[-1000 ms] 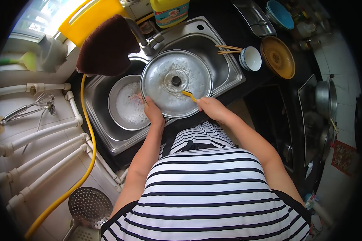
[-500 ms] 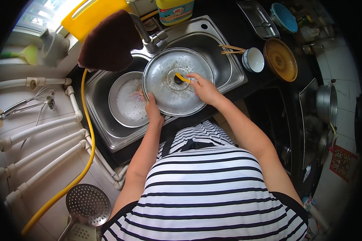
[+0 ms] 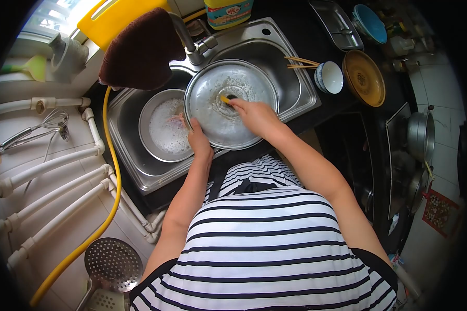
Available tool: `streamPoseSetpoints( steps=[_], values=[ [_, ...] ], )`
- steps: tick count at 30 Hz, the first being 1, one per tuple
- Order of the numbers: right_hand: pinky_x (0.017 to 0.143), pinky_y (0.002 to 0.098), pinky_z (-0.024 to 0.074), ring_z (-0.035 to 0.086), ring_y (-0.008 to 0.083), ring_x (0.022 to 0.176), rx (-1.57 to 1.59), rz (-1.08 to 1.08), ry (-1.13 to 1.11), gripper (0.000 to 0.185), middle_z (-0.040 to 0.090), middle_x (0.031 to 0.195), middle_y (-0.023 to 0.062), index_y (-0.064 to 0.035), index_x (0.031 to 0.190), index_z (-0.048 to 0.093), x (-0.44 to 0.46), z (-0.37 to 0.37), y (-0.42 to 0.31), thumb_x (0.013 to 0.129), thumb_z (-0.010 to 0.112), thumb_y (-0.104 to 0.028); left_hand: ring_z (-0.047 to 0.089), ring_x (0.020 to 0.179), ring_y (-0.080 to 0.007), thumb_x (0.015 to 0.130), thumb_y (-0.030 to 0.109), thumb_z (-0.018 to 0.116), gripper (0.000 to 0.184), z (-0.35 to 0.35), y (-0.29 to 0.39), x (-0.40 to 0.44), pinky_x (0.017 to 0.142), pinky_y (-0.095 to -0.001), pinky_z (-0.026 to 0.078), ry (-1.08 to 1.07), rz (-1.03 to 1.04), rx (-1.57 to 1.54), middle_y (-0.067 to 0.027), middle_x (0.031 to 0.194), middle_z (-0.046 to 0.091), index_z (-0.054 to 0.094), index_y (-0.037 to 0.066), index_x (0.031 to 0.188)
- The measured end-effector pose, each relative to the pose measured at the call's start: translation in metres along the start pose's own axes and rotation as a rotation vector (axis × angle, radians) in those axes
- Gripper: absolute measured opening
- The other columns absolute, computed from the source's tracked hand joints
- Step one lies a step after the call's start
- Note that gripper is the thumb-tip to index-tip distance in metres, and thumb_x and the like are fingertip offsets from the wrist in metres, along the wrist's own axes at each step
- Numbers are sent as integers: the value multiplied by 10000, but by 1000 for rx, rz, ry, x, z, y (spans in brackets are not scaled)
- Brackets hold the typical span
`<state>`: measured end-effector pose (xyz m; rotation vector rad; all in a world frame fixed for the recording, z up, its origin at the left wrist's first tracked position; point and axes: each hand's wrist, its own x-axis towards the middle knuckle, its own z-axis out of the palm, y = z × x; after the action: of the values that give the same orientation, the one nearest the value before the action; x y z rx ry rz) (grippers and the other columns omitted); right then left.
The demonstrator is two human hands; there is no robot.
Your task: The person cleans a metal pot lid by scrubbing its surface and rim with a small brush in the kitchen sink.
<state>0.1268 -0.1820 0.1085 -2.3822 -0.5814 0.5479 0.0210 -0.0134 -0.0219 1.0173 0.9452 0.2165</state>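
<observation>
A round metal pot lid (image 3: 249,124) with a dark knob lies over the divider and right basin of the sink, with suds around its centre. My left hand (image 3: 198,139) is closed on its near-left rim. Over the lid's middle, my right hand (image 3: 257,118) pinches a small yellow brush-like tool (image 3: 225,99) against the area by the knob. Its working end is too small to make out. To the left of the lid, a metal basin (image 3: 147,130) of foamy water sits in the left sink basin, with a pinkish cloth-like thing (image 3: 177,119) in the suds, partly behind the lid.
A brown cloth (image 3: 137,54) hangs over the faucet (image 3: 194,49). Right of the double sink (image 3: 308,98) stand a white bowl (image 3: 329,78), chopsticks (image 3: 302,63), a brown plate (image 3: 364,78), a metal tray (image 3: 329,20) and a blue bowl (image 3: 371,25). A yellow hose (image 3: 118,171) runs down the left.
My right hand has moved slightly left and turned over the lid's centre, bringing the yellow tool to the knob's left side. My left hand keeps its hold on the rim.
</observation>
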Motion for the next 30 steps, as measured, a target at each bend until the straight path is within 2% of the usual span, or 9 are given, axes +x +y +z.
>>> streamPoseSetpoints(
  steps=[5, 7, 10, 13, 17, 19, 22, 25, 30],
  values=[
    [784, 492, 507, 658, 392, 879, -15, 85, -20, 309, 694, 957, 198, -175, 1209, 651, -8, -16, 0, 997, 472, -310, 624, 982, -214, 1035, 452, 443, 583, 11, 10, -10, 883, -330, 485, 52, 30, 35, -134, 1162, 649, 556, -80, 1248],
    [784, 488, 507, 659, 391, 880, 22, 95, 27, 310, 692, 965, 202, -175, 1211, 650, -6, -9, 4, 997, 473, -313, 617, 930, -181, 1042, 449, 428, 567, 19, 15, -17, 848, -313, 478, 99, 108, 102, -114, 1042, 678, 641, -70, 1127],
    [776, 483, 509, 659, 397, 883, 100, 43, 36, 317, 693, 972, 203, -180, 1224, 646, -12, 5, 9, 998, 474, -321, 608, 904, -168, 1044, 449, 419, 573, 19, 12, -13, 819, -315, 474, 131, 148, 131, -108, 1016, 680, 650, -72, 1103],
    [749, 493, 507, 659, 403, 856, 43, 4, -118, 314, 693, 920, 201, -152, 1199, 637, -41, 3, 14, 1004, 466, -327, 602, 894, -166, 1044, 453, 414, 582, 15, 10, -11, 814, -312, 472, 106, 80, 123, -109, 1010, 678, 647, -77, 1102],
    [691, 512, 502, 649, 412, 782, -155, 144, -179, 297, 678, 834, 182, -70, 978, 594, -52, -20, 31, 1012, 440, -322, 607, 884, -172, 1042, 468, 409, 601, 10, 5, -7, 811, -319, 475, 118, 141, 153, -113, 1008, 680, 648, -80, 1103],
    [697, 523, 490, 641, 421, 795, -135, -1, -144, 314, 672, 835, 200, -68, 962, 599, -48, -9, 33, 1005, 451, -342, 619, 943, -197, 1029, 490, 429, 630, 10, 6, -6, 855, -321, 486, 104, 81, 226, -142, 1090, 667, 612, -95, 1177],
    [709, 534, 480, 638, 426, 809, -88, -17, -235, 327, 670, 846, 208, -68, 961, 606, -23, 14, 13, 1001, 453, -354, 618, 955, -203, 1030, 488, 426, 628, 12, 8, -9, 863, -325, 482, 84, 48, 166, -142, 1098, 667, 619, -91, 1177],
    [723, 541, 475, 632, 433, 820, -18, -7, -135, 324, 670, 858, 206, -68, 964, 606, -8, 28, 20, 1001, 451, -350, 614, 860, -194, 1041, 457, 406, 601, 18, 11, -13, 803, -328, 475, 158, 115, 199, -126, 980, 688, 655, -88, 1086],
    [771, 497, 476, 623, 409, 899, -12, 87, -278, 330, 666, 929, 200, -67, 972, 609, -46, -18, 51, 1005, 439, -347, 616, 863, -194, 1038, 461, 410, 602, 20, 11, -11, 802, -334, 478, 159, 137, 213, -127, 983, 691, 660, -85, 1081]
  ],
)
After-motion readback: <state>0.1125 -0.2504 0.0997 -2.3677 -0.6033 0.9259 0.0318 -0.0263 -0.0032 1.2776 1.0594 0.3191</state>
